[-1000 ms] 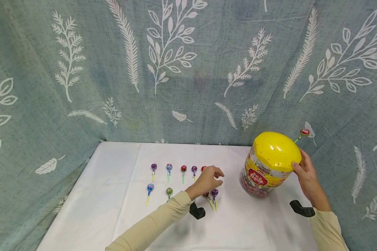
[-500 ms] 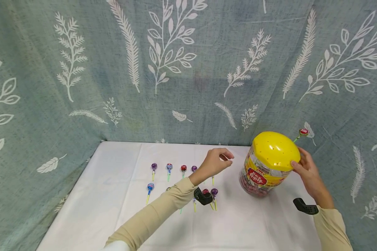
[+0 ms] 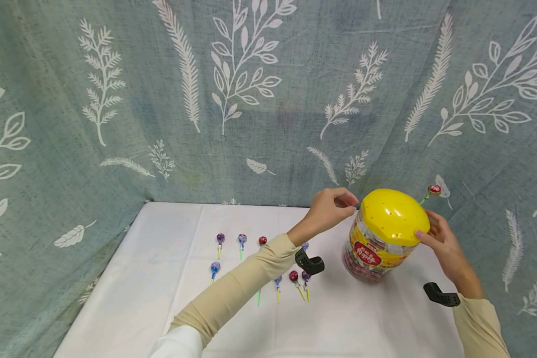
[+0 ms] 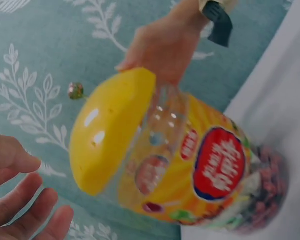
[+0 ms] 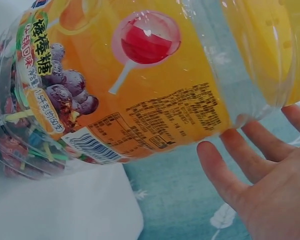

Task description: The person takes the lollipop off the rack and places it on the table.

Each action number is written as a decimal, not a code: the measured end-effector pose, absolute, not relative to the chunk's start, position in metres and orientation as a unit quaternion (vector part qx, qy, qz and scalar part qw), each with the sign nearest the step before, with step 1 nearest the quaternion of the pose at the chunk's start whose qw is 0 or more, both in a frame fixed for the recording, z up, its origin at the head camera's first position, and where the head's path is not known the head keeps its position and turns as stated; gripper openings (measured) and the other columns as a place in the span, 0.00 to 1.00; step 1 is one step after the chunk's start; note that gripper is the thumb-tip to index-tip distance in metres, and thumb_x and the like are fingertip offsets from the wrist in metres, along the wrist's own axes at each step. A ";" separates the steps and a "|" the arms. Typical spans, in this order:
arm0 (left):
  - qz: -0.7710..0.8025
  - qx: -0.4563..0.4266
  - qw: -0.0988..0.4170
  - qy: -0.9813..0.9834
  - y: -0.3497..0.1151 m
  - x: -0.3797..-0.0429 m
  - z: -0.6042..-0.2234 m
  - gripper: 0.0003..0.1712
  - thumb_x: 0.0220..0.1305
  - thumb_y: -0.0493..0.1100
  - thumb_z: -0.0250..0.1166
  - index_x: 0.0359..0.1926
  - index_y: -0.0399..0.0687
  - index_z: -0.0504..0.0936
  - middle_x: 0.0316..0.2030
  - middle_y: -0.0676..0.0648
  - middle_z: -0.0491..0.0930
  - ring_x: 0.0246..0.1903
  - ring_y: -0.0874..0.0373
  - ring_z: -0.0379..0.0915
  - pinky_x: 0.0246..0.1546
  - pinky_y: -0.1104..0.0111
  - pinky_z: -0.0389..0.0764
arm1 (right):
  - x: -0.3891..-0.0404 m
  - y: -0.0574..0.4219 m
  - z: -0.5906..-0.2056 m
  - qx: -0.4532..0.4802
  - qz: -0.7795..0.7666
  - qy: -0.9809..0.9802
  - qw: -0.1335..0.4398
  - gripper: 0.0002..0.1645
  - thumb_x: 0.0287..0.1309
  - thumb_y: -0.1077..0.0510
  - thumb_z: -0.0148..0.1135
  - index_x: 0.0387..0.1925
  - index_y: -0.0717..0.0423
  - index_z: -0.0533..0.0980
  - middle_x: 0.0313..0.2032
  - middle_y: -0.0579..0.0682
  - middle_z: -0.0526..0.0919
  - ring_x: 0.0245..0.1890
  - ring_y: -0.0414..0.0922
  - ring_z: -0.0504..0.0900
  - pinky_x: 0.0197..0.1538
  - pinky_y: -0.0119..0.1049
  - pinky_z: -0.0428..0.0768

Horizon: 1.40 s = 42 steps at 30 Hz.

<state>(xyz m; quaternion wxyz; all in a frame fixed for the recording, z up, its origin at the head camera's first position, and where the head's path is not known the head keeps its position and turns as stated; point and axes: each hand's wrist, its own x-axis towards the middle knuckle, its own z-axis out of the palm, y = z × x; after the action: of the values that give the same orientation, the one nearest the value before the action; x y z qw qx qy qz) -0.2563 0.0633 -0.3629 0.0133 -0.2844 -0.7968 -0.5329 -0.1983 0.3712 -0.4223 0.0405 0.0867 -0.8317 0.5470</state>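
Observation:
A clear plastic jar (image 3: 368, 253) with a yellow and red label stands on the right of the table, filled with wrapped candies low down. Its domed yellow lid (image 3: 394, 216) has small holes. One lollipop (image 3: 434, 190), red-wrapped on a green stick, pokes up behind the lid's right side. My right hand (image 3: 445, 248) rests against that side, thumb on the lid's edge; the right wrist view shows its fingers (image 5: 270, 142) fairly straight, tips at the jar's shoulder. Beside the lid's left edge is my left hand (image 3: 328, 211), fingers loosely bent, nothing visible between them.
Several wrapped lollipops lie in two rough rows on the white table (image 3: 134, 278), among them a purple one (image 3: 221, 238) and a red one (image 3: 294, 276). My left sleeve (image 3: 237, 288) hides some. A patterned curtain (image 3: 277, 99) hangs close behind the table.
My left hand has moved right and away from me, from above the lollipops to beside the lid. The right hand and jar have stayed nearly still.

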 end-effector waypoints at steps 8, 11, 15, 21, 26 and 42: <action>-0.550 -0.304 0.036 -0.777 0.084 -0.262 -0.343 0.08 0.60 0.38 0.64 0.41 0.41 0.83 0.32 0.55 0.80 0.31 0.66 0.74 0.32 0.77 0.76 | -0.198 0.374 -0.417 0.079 0.510 -0.856 0.031 0.40 0.69 0.55 0.49 0.74 0.49 0.41 0.66 0.65 0.54 0.54 0.31 0.64 0.46 0.16 0.67; -0.558 -0.304 0.034 -0.772 0.091 -0.264 -0.337 0.09 0.60 0.38 0.64 0.42 0.41 0.82 0.33 0.54 0.80 0.31 0.66 0.74 0.32 0.78 0.77 | -0.197 0.374 -0.414 0.073 0.504 -0.860 0.034 0.40 0.68 0.55 0.50 0.74 0.50 0.42 0.65 0.64 0.56 0.53 0.31 0.65 0.46 0.16 0.67; -0.569 -0.303 0.029 -0.764 0.099 -0.267 -0.333 0.09 0.60 0.38 0.64 0.42 0.43 0.82 0.34 0.53 0.80 0.32 0.66 0.74 0.33 0.78 0.77 | -0.195 0.374 -0.411 0.058 0.489 -0.870 0.029 0.41 0.68 0.52 0.51 0.74 0.48 0.42 0.66 0.63 0.56 0.56 0.38 0.65 0.53 0.27 0.69; -0.586 -0.302 0.025 -0.752 0.113 -0.269 -0.326 0.08 0.60 0.37 0.65 0.42 0.45 0.81 0.35 0.52 0.79 0.32 0.66 0.74 0.32 0.78 0.77 | -0.193 0.375 -0.406 0.045 0.486 -0.873 0.017 0.42 0.68 0.49 0.51 0.74 0.46 0.40 0.68 0.64 0.53 0.61 0.50 0.62 0.59 0.62 0.61; -0.582 -0.307 0.031 -0.752 0.130 -0.270 -0.321 0.10 0.59 0.37 0.65 0.43 0.45 0.80 0.36 0.52 0.80 0.31 0.68 0.73 0.33 0.81 0.75 | -0.189 0.376 -0.402 0.049 0.483 -0.874 0.017 0.43 0.68 0.51 0.51 0.74 0.49 0.39 0.68 0.65 0.52 0.63 0.56 0.59 0.59 0.67 0.58; -0.590 -0.306 0.045 -0.746 0.168 -0.288 -0.325 0.20 0.57 0.36 0.67 0.52 0.47 0.76 0.44 0.51 0.78 0.41 0.64 0.75 0.39 0.83 0.73 | -0.195 0.362 -0.399 0.028 0.480 -0.877 0.016 0.50 0.64 0.47 0.57 0.74 0.52 0.38 0.69 0.67 0.49 0.65 0.68 0.49 0.56 0.73 0.55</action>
<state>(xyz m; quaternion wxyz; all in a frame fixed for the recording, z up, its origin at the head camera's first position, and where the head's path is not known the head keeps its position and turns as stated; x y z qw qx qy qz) -0.2879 0.1684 -0.3248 0.0445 -0.3060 -0.7460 -0.5898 -0.1951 0.3619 -0.3986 0.0159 0.0275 -0.8767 0.4800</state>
